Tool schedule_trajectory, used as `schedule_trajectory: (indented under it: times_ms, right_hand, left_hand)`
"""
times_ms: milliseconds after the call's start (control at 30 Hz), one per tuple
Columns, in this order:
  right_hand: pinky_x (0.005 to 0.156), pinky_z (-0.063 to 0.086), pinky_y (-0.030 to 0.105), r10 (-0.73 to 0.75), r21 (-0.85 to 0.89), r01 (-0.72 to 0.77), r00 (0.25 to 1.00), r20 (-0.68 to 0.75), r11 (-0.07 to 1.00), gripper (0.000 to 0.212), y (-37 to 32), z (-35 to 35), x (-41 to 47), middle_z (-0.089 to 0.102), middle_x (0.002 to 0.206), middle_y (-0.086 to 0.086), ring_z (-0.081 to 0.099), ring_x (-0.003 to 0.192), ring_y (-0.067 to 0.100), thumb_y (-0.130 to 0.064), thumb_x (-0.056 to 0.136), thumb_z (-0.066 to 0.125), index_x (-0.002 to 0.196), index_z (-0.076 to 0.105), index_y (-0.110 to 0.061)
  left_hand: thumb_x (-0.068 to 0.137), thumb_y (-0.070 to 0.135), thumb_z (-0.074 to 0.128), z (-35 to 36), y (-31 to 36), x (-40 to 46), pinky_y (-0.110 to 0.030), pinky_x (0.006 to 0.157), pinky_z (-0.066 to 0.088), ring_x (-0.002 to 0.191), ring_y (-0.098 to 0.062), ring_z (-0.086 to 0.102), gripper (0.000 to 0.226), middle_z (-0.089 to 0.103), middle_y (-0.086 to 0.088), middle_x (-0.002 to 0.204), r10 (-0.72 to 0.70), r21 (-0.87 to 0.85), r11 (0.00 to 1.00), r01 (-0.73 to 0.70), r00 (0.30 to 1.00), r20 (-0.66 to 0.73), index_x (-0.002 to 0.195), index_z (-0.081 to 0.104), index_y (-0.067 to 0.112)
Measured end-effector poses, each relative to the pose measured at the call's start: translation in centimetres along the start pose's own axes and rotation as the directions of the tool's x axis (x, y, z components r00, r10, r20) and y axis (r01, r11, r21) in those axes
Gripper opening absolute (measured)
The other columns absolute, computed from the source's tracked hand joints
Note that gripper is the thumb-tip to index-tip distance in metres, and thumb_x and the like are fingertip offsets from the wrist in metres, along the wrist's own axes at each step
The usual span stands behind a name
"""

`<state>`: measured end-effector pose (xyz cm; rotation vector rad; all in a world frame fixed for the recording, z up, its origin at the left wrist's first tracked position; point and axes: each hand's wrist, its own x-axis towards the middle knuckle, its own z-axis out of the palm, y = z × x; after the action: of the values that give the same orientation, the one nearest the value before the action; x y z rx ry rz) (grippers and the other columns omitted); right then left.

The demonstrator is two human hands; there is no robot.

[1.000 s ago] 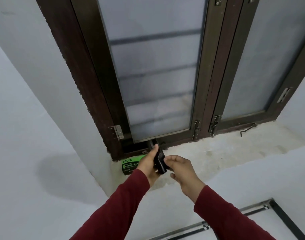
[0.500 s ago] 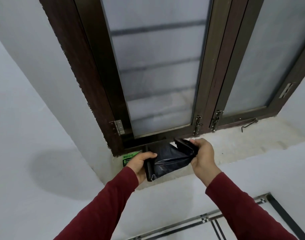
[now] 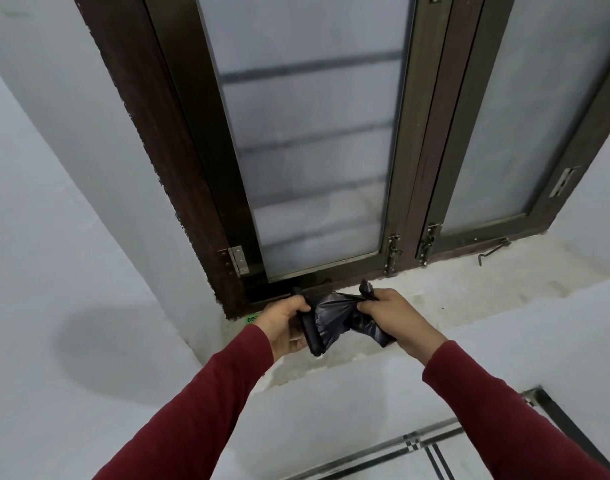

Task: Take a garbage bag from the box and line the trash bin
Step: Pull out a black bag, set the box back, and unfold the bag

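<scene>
Garbage bag (image 3: 334, 315), black, half-unfolded & bunched, held up over the window sill (image 3: 470, 285) betw. both hands. Its left part is a tight folded strip (image 3: 308, 332) standing roughly upright; top end pokes out above the left hand, bottom end hangs below it. Right part crumpled, a small tip sticking up above the right hand, a tail hanging under that hand.

Box (image 3: 251, 319): only a green corner w/ a few letters shows, behind the left wrist, at the sill's left end by the window frame (image 3: 179, 168); rest hidden. Trash bin not in view.

Left hand (image 3: 284, 323): fingers curled round the folded strip, thumb on top. Right hand (image 3: 397, 318): fingers curled, pinching the crumpled edge; fingertips mostly hidden in the plastic. Red sleeves (image 3: 199, 410) on both arms.
</scene>
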<state>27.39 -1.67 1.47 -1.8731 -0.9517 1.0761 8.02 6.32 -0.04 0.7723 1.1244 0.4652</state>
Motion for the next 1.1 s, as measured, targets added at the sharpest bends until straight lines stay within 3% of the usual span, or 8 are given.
schedule_trajectory:
  times_ms: [133,267,333,433,667,767,967,1100]
  right_hand:
    - [0.05,0.043,0.027,0.0,0.309,-0.016,0.999,0.053,0.951,0.056,-0.6,0.1,-0.8,0.064,0.086,0.016,0.055,0.062,0.025,0.018,0.085,0.032,0.105,0.068,-0.019]
    - [0.041,0.034,0.019,0.098,0.393,-0.086,0.995,-0.008,0.916,0.024,-1.0,-0.2,-1.2,0.052,0.07,0.012,0.045,0.048,0.021,0.005,0.079,0.044,0.071,0.061,-0.009]
    - [0.045,0.036,0.023,0.081,0.336,-0.058,0.995,-0.057,0.94,0.014,-0.7,-0.6,-0.9,0.054,0.073,0.01,0.05,0.052,0.02,-0.021,0.077,0.069,0.073,0.058,-0.014]
    - [0.039,0.041,0.021,0.011,0.086,0.007,0.98,-0.199,0.996,0.049,-0.4,-1.2,-1.2,0.066,0.086,0.0,0.062,0.066,0.016,-0.04,0.06,0.092,0.088,0.059,-0.017]
    - [0.036,0.045,0.024,-0.187,-0.416,0.078,0.956,-0.228,0.906,0.02,0.7,-1.6,-0.9,0.064,0.072,0.003,0.059,0.053,0.015,-0.037,0.08,0.079,0.08,0.074,-0.017]
    - [0.039,0.046,0.025,-0.13,-0.308,0.07,0.975,-0.181,0.949,0.005,0.9,-1.8,-1.2,0.064,0.093,0.01,0.059,0.064,0.022,-0.024,0.09,0.067,0.087,0.068,-0.02]
    - [0.035,0.036,0.017,-0.131,-0.148,0.12,0.989,-0.067,0.982,0.057,0.3,-2.1,-2.2,0.07,0.087,0.002,0.053,0.056,0.016,0.009,0.074,0.035,0.084,0.077,-0.028]
    - [0.039,0.037,0.023,-0.084,-0.094,0.072,0.988,-0.132,0.993,0.013,-0.2,-1.5,-2.1,0.066,0.072,0.01,0.049,0.048,0.021,-0.014,0.081,0.058,0.074,0.068,-0.014]
  left_hand:
    - [0.088,0.01,0.048,0.5,-0.1,-0.1,-0.048,0.098,0.049,0.093,-0.035,0.065,0.021,0.07,-0.019,0.102,0.029,-0.162,0.987,-0.018,0.997,0.067,0.093,0.069,0.007]
    - [0.084,-0.004,0.063,0.8,-0.6,-0.2,-0.046,0.085,0.061,0.097,-0.039,0.071,0.039,0.072,-0.025,0.116,0.004,-0.083,0.996,0.005,0.994,0.111,0.122,0.066,-0.006]
    - [0.081,-0.012,0.064,0.8,-0.8,-0.3,-0.046,0.082,0.062,0.102,-0.04,0.071,0.044,0.07,-0.026,0.121,0.019,-0.062,0.998,-0.011,0.993,0.117,0.124,0.066,-0.006]
    - [0.078,-0.018,0.063,0.5,-1.0,-0.1,-0.051,0.087,0.06,0.109,-0.043,0.069,0.047,0.071,-0.027,0.12,0.05,-0.063,0.997,-0.043,0.991,0.123,0.122,0.067,-0.002]
    - [0.083,-0.009,0.066,0.5,-0.9,-0.2,-0.042,0.075,0.063,0.093,-0.04,0.072,0.033,0.072,-0.028,0.113,0.108,0.026,0.994,-0.108,0.994,0.004,0.116,0.068,-0.002]
    - [0.089,-0.005,0.062,0.9,-0.9,-0.4,-0.038,0.071,0.062,0.084,-0.033,0.071,0.025,0.073,-0.023,0.106,0.139,-0.015,0.99,-0.139,0.99,-0.008,0.111,0.067,0.005]
    - [0.09,0.002,0.065,1.8,-1.1,-0.4,-0.038,0.071,0.061,0.08,-0.031,0.072,0.017,0.074,-0.021,0.098,0.149,-0.034,0.988,-0.15,0.988,-0.041,0.106,0.069,0.005]
    - [0.093,0.011,0.058,2.9,-1.1,-0.8,-0.031,0.062,0.059,0.074,-0.028,0.07,0.017,0.072,-0.019,0.097,0.113,-0.046,0.992,-0.113,0.993,-0.018,0.105,0.069,0.008]
